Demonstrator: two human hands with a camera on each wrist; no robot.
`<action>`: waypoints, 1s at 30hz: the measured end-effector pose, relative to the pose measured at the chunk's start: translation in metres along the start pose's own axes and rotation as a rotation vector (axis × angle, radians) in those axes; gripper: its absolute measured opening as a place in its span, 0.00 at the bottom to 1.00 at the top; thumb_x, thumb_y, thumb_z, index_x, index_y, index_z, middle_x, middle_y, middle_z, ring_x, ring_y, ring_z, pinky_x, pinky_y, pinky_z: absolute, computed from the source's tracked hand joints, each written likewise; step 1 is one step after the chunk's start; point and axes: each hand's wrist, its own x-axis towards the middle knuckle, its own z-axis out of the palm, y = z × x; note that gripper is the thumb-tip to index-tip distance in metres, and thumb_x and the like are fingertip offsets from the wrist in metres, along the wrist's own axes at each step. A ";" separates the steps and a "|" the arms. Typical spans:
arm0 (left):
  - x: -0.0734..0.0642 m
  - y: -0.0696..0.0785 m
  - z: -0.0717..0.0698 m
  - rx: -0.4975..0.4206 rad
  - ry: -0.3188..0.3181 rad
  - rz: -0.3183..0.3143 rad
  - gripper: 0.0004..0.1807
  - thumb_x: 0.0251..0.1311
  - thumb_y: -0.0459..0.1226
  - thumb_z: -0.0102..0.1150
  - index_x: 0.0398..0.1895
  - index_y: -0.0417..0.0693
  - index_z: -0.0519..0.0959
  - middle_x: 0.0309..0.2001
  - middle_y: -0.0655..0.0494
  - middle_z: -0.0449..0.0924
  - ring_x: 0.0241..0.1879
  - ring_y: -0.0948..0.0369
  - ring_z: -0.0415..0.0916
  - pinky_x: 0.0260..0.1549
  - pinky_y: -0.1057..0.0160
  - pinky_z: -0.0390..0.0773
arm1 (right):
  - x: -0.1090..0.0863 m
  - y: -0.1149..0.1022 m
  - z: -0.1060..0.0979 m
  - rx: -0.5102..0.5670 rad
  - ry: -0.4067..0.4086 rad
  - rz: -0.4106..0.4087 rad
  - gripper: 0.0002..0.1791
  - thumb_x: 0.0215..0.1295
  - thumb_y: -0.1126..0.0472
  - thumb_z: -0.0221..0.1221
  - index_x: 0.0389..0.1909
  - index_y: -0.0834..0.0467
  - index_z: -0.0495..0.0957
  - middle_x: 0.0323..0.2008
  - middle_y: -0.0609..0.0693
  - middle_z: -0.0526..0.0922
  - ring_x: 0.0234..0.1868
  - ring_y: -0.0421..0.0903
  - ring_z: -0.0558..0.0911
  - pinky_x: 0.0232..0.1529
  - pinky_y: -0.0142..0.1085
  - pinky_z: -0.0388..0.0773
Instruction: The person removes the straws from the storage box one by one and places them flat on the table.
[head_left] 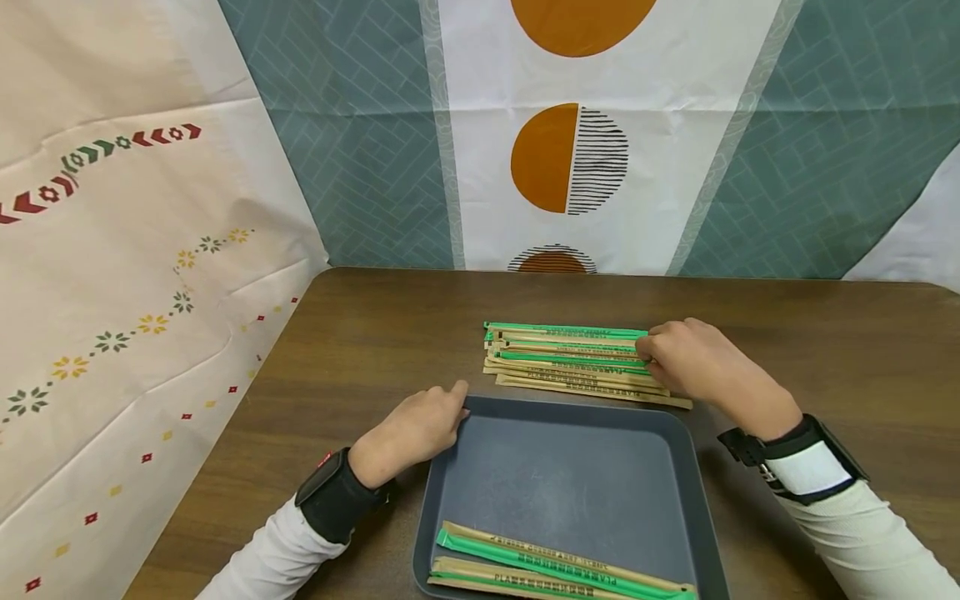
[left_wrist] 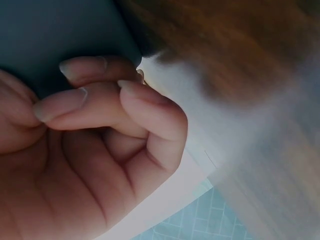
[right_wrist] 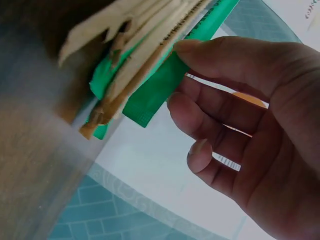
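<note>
My right hand (head_left: 693, 358) pinches the end of a green wrapped straw (right_wrist: 157, 97) between thumb and fingers, at the right end of a pile of wrapped straws (head_left: 577, 379). Those slim, printed paper sleeves are tan and green and lie side by side behind the tray. With its fingers curled at the rim, my left hand (head_left: 416, 421) holds the far left corner of a dark grey tray (head_left: 562, 467). More tan and green wrapped straws (head_left: 555, 567) lie inside the tray along its near side. The left wrist view shows the curled fingers (left_wrist: 95, 107) against the dark tray edge.
A brown wooden table (head_left: 405, 333) carries the tray and the pile. Behind it hangs a teal and white cloth (head_left: 375, 142) with orange circles. Another patterned white cloth (head_left: 150, 275) borders the table's left side.
</note>
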 end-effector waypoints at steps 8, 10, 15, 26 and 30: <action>0.002 0.003 -0.006 0.013 0.003 0.000 0.07 0.70 0.35 0.51 0.38 0.39 0.67 0.18 0.51 0.65 0.16 0.58 0.66 0.19 0.62 0.62 | -0.001 0.004 -0.002 0.015 0.022 0.023 0.20 0.53 0.76 0.59 0.14 0.51 0.64 0.14 0.43 0.58 0.19 0.38 0.56 0.24 0.33 0.51; 0.002 0.004 -0.006 0.013 0.004 0.005 0.07 0.70 0.35 0.51 0.38 0.40 0.67 0.17 0.51 0.65 0.15 0.58 0.66 0.19 0.63 0.62 | -0.003 0.002 -0.004 0.001 0.057 0.002 0.18 0.53 0.75 0.61 0.15 0.52 0.68 0.14 0.43 0.62 0.18 0.38 0.59 0.23 0.32 0.53; 0.001 0.004 -0.007 0.017 0.009 0.011 0.07 0.70 0.35 0.51 0.38 0.39 0.67 0.17 0.51 0.65 0.15 0.58 0.66 0.19 0.63 0.62 | -0.011 -0.025 -0.018 0.003 0.117 -0.071 0.16 0.49 0.72 0.67 0.17 0.52 0.71 0.16 0.42 0.68 0.18 0.36 0.65 0.21 0.32 0.61; 0.000 0.005 -0.007 0.016 0.008 0.012 0.07 0.70 0.35 0.51 0.38 0.39 0.67 0.17 0.51 0.64 0.15 0.58 0.65 0.18 0.63 0.61 | -0.039 -0.118 -0.014 0.065 -0.500 -0.144 0.10 0.54 0.49 0.69 0.32 0.47 0.81 0.24 0.39 0.76 0.27 0.39 0.77 0.35 0.37 0.74; 0.000 0.004 -0.006 0.017 0.007 0.010 0.07 0.70 0.35 0.52 0.38 0.39 0.67 0.18 0.51 0.64 0.16 0.58 0.65 0.19 0.62 0.62 | -0.048 -0.125 -0.008 0.060 -0.566 -0.154 0.08 0.54 0.49 0.69 0.30 0.45 0.81 0.24 0.38 0.76 0.26 0.37 0.76 0.35 0.35 0.73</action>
